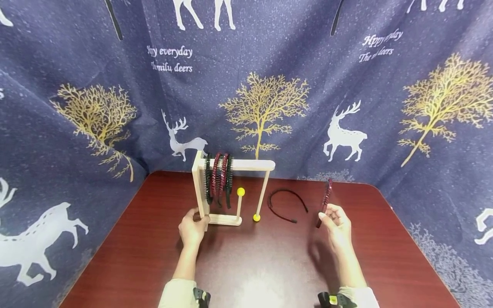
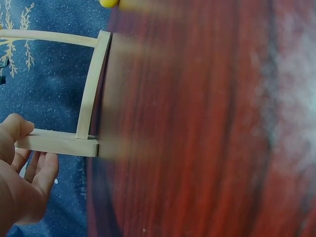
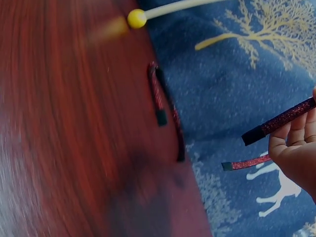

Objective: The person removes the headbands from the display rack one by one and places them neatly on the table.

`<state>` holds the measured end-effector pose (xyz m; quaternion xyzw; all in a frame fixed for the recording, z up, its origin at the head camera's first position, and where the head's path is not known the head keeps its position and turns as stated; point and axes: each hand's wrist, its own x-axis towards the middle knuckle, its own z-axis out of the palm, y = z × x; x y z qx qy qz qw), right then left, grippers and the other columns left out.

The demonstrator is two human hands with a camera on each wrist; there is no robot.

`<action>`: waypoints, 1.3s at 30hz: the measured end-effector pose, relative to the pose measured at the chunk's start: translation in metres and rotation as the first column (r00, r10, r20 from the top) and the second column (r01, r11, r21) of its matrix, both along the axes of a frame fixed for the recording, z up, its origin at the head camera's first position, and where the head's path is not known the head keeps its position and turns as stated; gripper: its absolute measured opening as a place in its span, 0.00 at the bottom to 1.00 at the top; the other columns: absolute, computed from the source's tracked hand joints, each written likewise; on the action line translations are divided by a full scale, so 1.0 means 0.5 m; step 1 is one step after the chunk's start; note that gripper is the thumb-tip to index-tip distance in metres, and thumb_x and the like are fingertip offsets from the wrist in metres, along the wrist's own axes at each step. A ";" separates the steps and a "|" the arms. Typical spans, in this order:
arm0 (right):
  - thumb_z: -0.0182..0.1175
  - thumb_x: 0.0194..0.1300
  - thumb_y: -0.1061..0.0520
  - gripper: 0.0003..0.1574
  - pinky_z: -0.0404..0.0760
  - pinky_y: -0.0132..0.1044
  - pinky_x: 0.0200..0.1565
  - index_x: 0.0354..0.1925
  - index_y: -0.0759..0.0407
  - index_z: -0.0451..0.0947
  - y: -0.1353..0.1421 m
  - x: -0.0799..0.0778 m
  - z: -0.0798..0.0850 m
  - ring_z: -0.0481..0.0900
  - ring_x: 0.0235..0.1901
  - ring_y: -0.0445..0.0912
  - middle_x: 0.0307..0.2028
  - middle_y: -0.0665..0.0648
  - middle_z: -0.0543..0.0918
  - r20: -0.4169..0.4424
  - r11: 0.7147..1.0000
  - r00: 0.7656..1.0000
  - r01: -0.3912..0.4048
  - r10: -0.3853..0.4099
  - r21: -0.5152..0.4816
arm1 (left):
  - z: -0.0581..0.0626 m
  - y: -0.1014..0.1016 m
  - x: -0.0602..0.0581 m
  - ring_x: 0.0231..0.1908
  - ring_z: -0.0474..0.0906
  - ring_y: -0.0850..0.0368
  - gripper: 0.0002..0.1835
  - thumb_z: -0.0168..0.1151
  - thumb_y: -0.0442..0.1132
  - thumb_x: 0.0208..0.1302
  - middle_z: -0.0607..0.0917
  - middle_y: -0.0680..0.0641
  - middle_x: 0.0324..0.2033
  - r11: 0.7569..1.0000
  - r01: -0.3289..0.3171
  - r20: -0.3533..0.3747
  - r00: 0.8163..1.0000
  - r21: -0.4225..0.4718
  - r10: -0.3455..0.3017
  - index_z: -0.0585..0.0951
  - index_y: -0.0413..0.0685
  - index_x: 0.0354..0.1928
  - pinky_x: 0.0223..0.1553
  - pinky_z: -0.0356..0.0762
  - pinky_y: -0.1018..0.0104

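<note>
My left hand (image 1: 191, 227) grips the lower part of the upright board of a pale wooden rack (image 1: 252, 165), thumb and fingers on either side of it in the left wrist view. Several toothed headbands (image 1: 221, 175), black and dark red, hang side by side over the rack's top bar, close to the upright. On the right, my right hand (image 1: 339, 226) pinches a glittery dark red headband (image 1: 326, 196) near one end and holds it raised above the table. Its black-tipped end (image 3: 254, 136) sticks out past the fingers in the right wrist view.
Another thin dark headband (image 1: 286, 190) lies on the reddish wood table (image 1: 135, 256) between the rack and my right hand. A short peg with a yellow ball (image 1: 240, 191) stands on the rack's base. A rod with a yellow ball foot (image 1: 256, 217) slants below the bar. Patterned blue cloth (image 1: 262, 51) hangs behind.
</note>
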<state>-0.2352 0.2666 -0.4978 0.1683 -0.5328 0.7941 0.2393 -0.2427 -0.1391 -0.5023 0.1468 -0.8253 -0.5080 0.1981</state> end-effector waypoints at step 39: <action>0.56 0.59 0.72 0.17 0.70 0.25 0.30 0.48 0.76 0.71 0.115 -0.049 -0.016 0.72 0.27 0.35 0.29 0.54 0.73 0.270 0.791 0.889 0.151 -0.371 0.593 | 0.001 0.000 -0.001 0.37 0.79 0.45 0.19 0.66 0.39 0.45 0.86 0.46 0.30 1.000 -0.029 0.008 1.000 -0.012 0.029 0.82 0.44 0.44 0.42 0.69 0.50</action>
